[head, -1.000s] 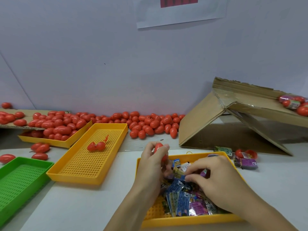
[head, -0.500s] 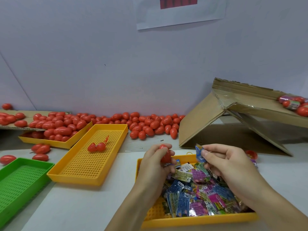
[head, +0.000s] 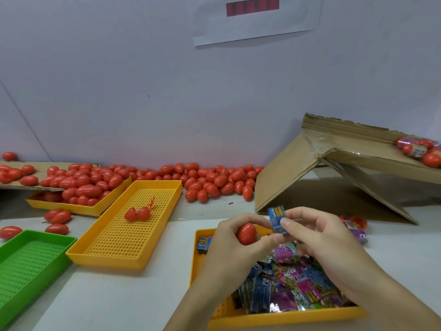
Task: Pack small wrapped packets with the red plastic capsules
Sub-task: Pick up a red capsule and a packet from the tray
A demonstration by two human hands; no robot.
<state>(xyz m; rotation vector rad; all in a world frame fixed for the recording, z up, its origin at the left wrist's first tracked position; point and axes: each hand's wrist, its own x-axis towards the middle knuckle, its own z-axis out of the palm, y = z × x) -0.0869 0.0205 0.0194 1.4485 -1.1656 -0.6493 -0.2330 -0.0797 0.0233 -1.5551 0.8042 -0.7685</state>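
My left hand point(head: 229, 244) grips a smooth red plastic egg capsule point(head: 247, 233); my right hand point(head: 317, 237), at three o'clock, pinches a small blue wrapped packet point(head: 276, 218). Seemingly shut, the capsule needs opening next.

glossy smooth red plastic egg-shaped capsule point(head: 247, 233) | shiny crinkled blue foil packet point(head: 276, 219) | matt perforated yellow plastic tray point(head: 133, 235) | rough brown cardboard box point(head: 286, 173)

Packets point(head: 286, 287) are lying in the near tray point(head: 281, 317). Left of that tray an open capsule point(head: 138, 213) is sitting in another tray point(head: 114, 256); behind it, capsules point(head: 214, 180) are lying along the wall point(head: 143, 91).
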